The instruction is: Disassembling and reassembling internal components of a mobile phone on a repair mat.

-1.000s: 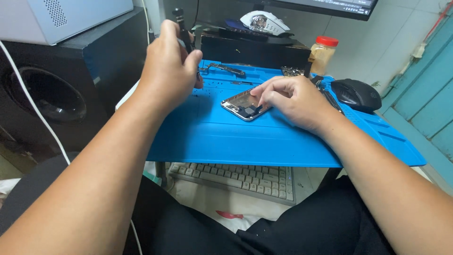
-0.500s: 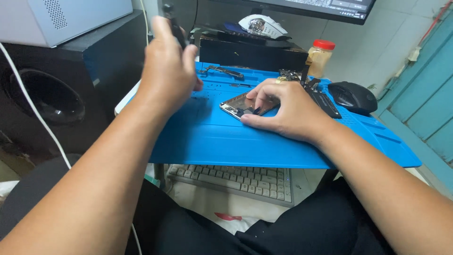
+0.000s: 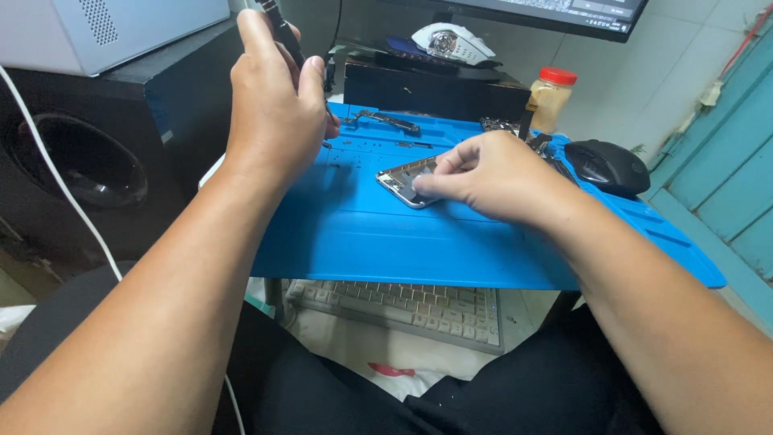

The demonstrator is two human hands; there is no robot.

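An opened phone body (image 3: pixel 403 182) with a metal frame lies on the blue work mat (image 3: pixel 386 234). My right hand (image 3: pixel 491 173) rests on it, fingertips pressing its near corner. My left hand (image 3: pixel 274 101) is raised above the mat's left end, closed round a slim dark tool (image 3: pixel 283 34) whose handle sticks up past my fingers. The tool's tip is hidden behind my hand. A loose metal part (image 3: pixel 390 122) and small pieces lie in the mat's far trays.
A black mouse (image 3: pixel 608 165) sits at the mat's right end, a red-lidded jar (image 3: pixel 551 98) behind it. A keyboard (image 3: pixel 403 306) lies under the mat's front edge. A black speaker (image 3: pixel 88 161) and white box (image 3: pixel 105 28) stand left; a monitor is at the back.
My left hand has lifted the tool a little higher and farther back. My right hand has slid left along the phone, covering more of it.
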